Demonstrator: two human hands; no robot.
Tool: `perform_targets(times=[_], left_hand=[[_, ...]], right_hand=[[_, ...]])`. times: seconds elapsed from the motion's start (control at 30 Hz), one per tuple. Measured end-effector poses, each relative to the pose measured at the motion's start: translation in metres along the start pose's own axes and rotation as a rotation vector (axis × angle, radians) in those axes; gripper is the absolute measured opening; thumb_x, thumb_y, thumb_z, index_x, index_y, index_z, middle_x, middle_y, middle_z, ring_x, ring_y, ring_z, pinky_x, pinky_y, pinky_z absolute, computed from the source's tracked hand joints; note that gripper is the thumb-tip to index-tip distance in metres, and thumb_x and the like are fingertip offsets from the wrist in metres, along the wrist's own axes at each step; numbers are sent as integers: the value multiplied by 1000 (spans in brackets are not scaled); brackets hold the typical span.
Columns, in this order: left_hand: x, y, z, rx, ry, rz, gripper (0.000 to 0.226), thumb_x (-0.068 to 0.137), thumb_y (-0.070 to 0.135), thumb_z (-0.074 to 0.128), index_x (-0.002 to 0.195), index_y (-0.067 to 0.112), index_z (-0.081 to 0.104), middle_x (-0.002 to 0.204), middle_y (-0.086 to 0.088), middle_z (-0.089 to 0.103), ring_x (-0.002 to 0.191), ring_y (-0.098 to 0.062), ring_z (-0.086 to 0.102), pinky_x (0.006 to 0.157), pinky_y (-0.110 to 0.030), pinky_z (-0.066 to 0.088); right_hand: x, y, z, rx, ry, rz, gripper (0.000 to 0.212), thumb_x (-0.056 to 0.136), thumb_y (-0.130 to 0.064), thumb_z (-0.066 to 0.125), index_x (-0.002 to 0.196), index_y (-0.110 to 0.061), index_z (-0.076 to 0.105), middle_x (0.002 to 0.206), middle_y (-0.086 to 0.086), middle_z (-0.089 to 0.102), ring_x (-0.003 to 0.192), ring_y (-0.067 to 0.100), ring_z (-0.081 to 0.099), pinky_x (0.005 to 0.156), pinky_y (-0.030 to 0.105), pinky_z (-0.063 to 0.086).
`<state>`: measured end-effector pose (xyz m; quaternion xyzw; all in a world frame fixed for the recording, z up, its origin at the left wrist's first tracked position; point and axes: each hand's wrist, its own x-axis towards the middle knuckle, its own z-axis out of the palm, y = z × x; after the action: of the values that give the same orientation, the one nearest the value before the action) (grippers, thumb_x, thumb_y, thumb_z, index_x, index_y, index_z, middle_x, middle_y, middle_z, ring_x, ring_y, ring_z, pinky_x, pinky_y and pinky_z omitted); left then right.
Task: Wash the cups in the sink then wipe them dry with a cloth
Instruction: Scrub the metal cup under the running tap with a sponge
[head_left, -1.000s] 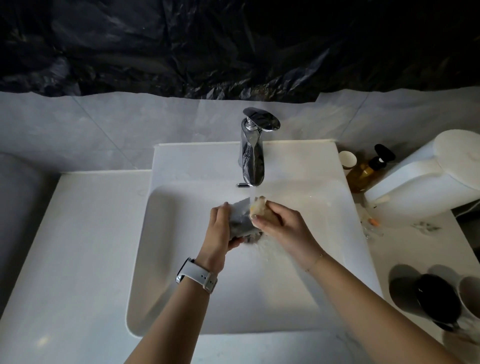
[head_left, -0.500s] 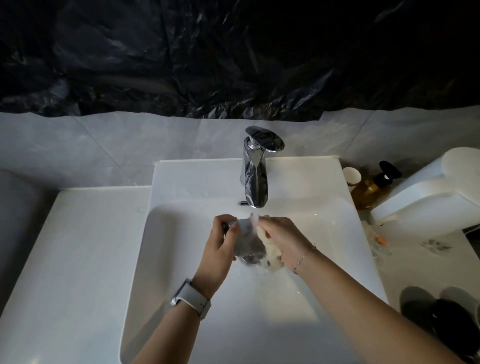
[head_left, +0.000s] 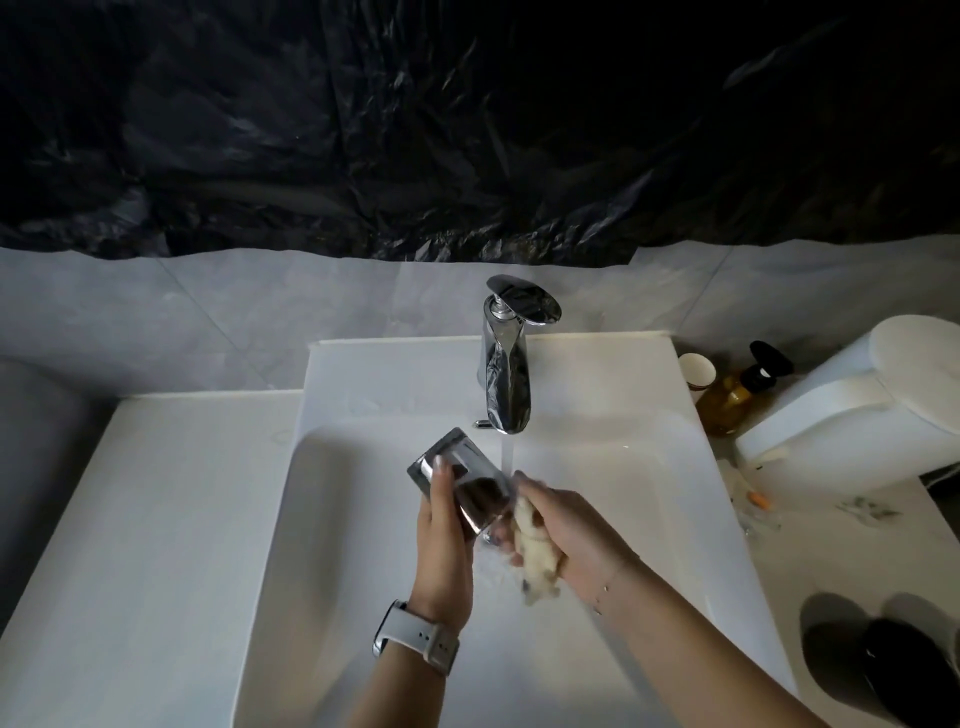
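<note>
We hold L hand (head_left: 444, 540) wrapped round cup (head_left: 462, 480), R hand (head_left: 563, 525) clenching sponge (head_left: 535, 551); scrub w/ rim under tap (head_left: 506, 364) stream.

Bare forearms; a white-strapped watch (head_left: 415, 638) (left wrist), a thin bracelet (head_left: 605, 590) on the right

Dim bathroom scene, top half almost black.
Soft light brightens the white sink (head_left: 363, 519); glare streaks the chrome faucet (head_left: 506, 374); the right hand (head_left: 561, 535) is motion-blurred; straight edges bow outward.
</note>
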<state>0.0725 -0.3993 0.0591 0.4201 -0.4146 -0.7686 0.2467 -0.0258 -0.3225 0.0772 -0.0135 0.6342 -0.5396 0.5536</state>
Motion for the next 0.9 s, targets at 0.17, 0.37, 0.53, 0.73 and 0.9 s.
perform_targets(times=[0.17, 0.37, 0.53, 0.73, 0.9], left_hand=[[8, 11, -3, 63, -134, -261, 47, 90, 60, 48, 106, 20, 68, 94, -12, 76, 89, -33, 71, 96, -50, 53], [6, -1, 14, -110, -246, -395, 54, 87, 52, 59, 124, 13, 64, 118, -20, 66, 101, -33, 65, 85, -46, 56], [13, -7, 13, -98, -353, -262, 50, 93, 36, 57, 129, 1, 54, 122, -27, 60, 109, -37, 63, 85, -47, 54], [9, -7, 18, -68, -275, -403, 35, 100, 35, 43, 90, 14, 69, 88, -13, 67, 86, -27, 67, 80, -41, 52], [14, -5, 4, -271, -182, -380, 33, 97, 41, 50, 100, 14, 69, 101, -16, 70, 86, -28, 69, 82, -41, 54]], right_hand=[[-10, 7, -21, 113, 228, -50, 34, 93, -34, 51, 96, -3, 61, 71, 15, 55, 50, 22, 49, 49, 27, 37], [-9, 27, -18, -128, 257, -438, 48, 89, -27, 62, 134, -33, 48, 127, -3, 60, 113, 11, 60, 93, 32, 52], [-10, 34, -34, -390, 223, -726, 56, 95, -28, 55, 146, -31, 34, 142, -12, 49, 127, 0, 49, 103, 27, 46], [22, 2, -10, -757, 24, -846, 31, 97, -29, 41, 123, -21, 54, 119, -3, 59, 108, 4, 53, 95, 19, 40], [26, 21, -9, -518, 128, -556, 36, 101, -20, 44, 138, -21, 47, 137, -3, 52, 125, 4, 47, 107, 17, 34]])
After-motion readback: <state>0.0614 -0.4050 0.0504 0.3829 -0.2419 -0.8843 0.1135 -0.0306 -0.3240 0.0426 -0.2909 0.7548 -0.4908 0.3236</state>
